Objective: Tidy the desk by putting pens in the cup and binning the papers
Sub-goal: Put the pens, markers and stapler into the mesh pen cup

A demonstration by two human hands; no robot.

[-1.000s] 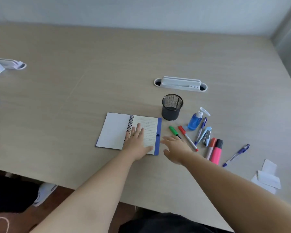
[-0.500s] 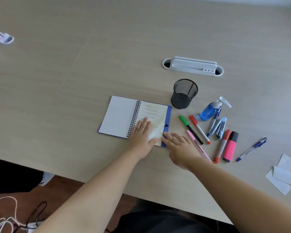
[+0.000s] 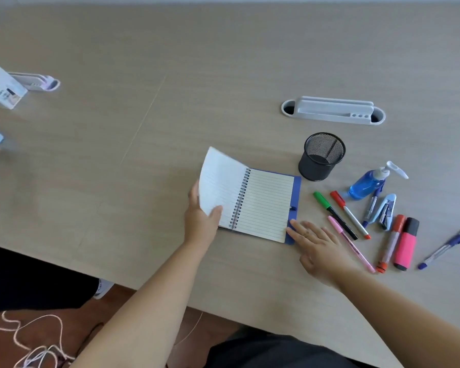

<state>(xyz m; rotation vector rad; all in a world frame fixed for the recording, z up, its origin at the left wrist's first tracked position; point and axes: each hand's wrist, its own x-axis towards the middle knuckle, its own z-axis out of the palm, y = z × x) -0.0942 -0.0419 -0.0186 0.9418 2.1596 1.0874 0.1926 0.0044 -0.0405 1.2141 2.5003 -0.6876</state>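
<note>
your left hand (image 3: 201, 219) pinching the notebook (image 3: 260, 205) page up near the desk's (image 3: 117, 181) front edge, right hand (image 3: 316, 245) fingers spread flat on its cover corner, pens (image 3: 343, 221) loose beside the empty mesh cup (image 3: 322, 156)

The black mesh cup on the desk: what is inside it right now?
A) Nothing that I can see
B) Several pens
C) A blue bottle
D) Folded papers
A: the black mesh cup looks empty inside, while the green marker, the red marker and the pink pen lie on the desk beside it, and the blue bottle lies outside it too.
</note>
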